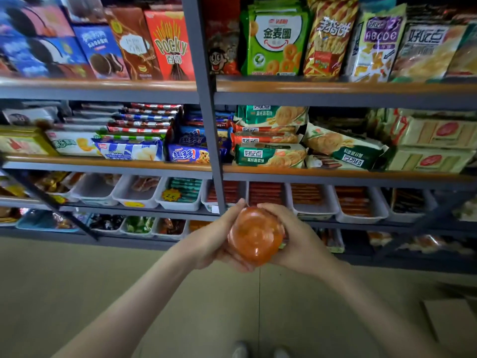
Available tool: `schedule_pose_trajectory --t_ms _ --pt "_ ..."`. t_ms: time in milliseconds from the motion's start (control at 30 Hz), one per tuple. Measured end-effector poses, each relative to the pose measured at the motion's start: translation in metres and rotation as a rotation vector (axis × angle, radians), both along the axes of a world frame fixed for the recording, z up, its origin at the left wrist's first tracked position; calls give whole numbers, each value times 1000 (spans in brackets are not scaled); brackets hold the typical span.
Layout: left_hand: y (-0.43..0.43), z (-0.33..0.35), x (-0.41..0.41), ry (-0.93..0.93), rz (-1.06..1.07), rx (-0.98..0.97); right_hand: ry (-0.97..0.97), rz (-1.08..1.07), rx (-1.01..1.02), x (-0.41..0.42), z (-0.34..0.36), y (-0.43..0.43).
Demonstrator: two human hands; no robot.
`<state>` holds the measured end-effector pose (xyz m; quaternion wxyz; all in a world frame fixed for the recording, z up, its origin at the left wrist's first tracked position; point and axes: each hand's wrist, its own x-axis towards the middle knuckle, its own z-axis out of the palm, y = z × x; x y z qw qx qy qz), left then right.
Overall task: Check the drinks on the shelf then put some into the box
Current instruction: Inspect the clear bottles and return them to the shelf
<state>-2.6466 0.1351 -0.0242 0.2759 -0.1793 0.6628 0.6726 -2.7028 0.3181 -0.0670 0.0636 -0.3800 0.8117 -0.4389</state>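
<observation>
An orange, translucent plastic drink bottle [254, 235], seen end-on with its rounded base toward the camera, is held between both hands in front of a grey metal store shelf [335, 86] stocked with biscuit packets and snack boxes. The left hand [214, 244] is curled round the bottle's left side, with the thumb laid along the top. The right hand [296, 244] is wrapped round the right side, so the bottle is gripped from both flanks and held clear of the shelf, above the pale tiled floor [103, 293]. Its label and cap are hidden from view.

The checking step is judged to be in hand: the drink appears to be turned for inspection, and nothing is seen placed in a box. At the lower right edge a flat brown cardboard shape [449, 324] lies on the floor. It is possibly a flap of the box, though this cannot be confirmed. For the next move, the bottle would need to be carried down and to the right, and let go only once the box opening is in sight.
</observation>
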Motion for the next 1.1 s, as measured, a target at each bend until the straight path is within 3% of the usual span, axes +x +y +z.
schedule_pose_trajectory --t_ms 133,300,367,433,533,633,767,867,1000,1100 --pt "-10 -2 -1 34 -188 -189 -289 -120 -85 8 5 -7" --pt "-15 -14 -3 260 -63 -345 -551 -196 -246 3 11 -13" --pt "-18 -21 -2 523 -30 -543 -716 -249 -341 3 13 -15" --pt "-25 -29 -1 824 -179 -777 -944 -279 -457 2 11 -16" --pt "-28 -41 -5 1103 -420 -997 -1192 -278 -595 -1 14 -11" --pt "-21 -43 -17 1295 -503 -1143 -1261 -224 -550 -4 15 -10" --pt "-17 -39 -41 1420 -530 -1121 -1254 -230 -357 -9 12 -12" --pt "-14 -36 -41 1340 -419 -990 -1316 -231 -258 -17 13 -4" --pt "-5 -31 -36 879 -153 -785 -850 -283 202 -21 14 1" --pt "1 -30 -41 706 -51 -675 -591 -378 -27 -23 25 4"
